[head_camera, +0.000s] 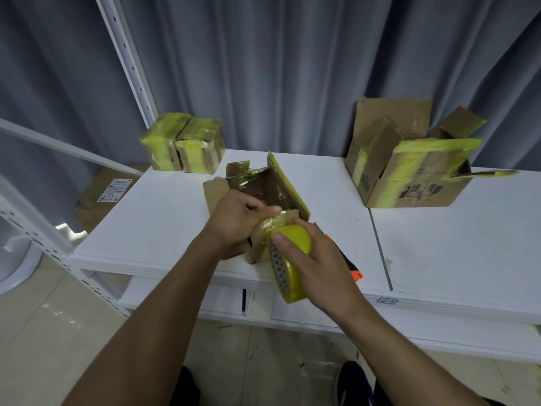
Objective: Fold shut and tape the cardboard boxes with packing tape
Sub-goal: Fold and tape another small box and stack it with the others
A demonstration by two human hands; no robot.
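Yellow packing tape roll (288, 276) is gripped by right hand (319, 259), low centre, thumb over the rim, fingers wrapped round. Crinkled tape end (268, 225) is pinched by left hand (237, 218), fingers curled, against the near side of small open cardboard box (269, 186). The box is set mid-frame on white table (439, 244), flaps up, old yellow tape on them. Orange-black tool (352, 272) is partly hidden under the right wrist; type cannot be told. Two taped small boxes (184, 142) are seen upper left, touching. Larger open box (409, 177) is seen upper right, grey curtain (278, 68) behind.
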